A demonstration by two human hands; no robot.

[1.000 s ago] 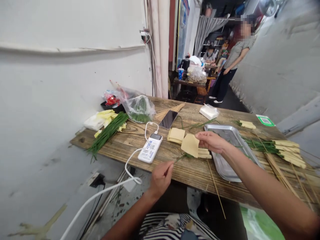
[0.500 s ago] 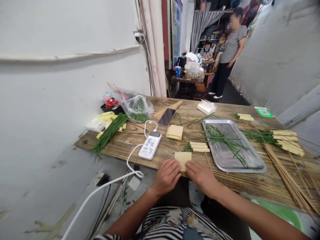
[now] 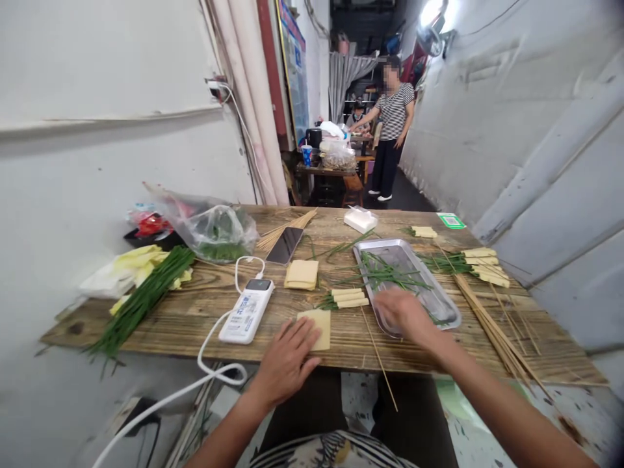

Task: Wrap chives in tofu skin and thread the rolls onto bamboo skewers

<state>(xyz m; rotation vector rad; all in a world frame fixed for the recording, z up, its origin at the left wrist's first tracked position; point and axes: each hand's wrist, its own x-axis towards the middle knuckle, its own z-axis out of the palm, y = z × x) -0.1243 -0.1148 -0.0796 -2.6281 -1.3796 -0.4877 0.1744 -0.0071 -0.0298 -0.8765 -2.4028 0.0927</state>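
My left hand (image 3: 287,361) lies with fingers outstretched on the left side of a thin square tofu sheet (image 3: 320,328) near the table's front edge. My right hand (image 3: 400,312) is over the near left side of a metal tray (image 3: 441,305). Its fingers are blurred, and whether they hold anything is hidden. Loose green chives (image 3: 390,270) lie in that tray. Just beyond the sheet are a stack of tofu sheets (image 3: 301,274) and several finished chive rolls (image 3: 350,298) on a skewer (image 3: 377,354), whose end juts over the edge.
A white power bank (image 3: 247,312) with a cable and a phone (image 3: 285,245) lie left of the stack. Farther left are a chive bundle (image 3: 146,299) and a plastic bag (image 3: 219,234). Bamboo skewers (image 3: 487,318) and more rolls (image 3: 487,266) lie right. A person (image 3: 394,123) stands beyond the table.
My right hand has left the tofu sheet and moved right to the tray. My left hand stays on the sheet. The view has turned right, and the standing person now stretches out an arm.
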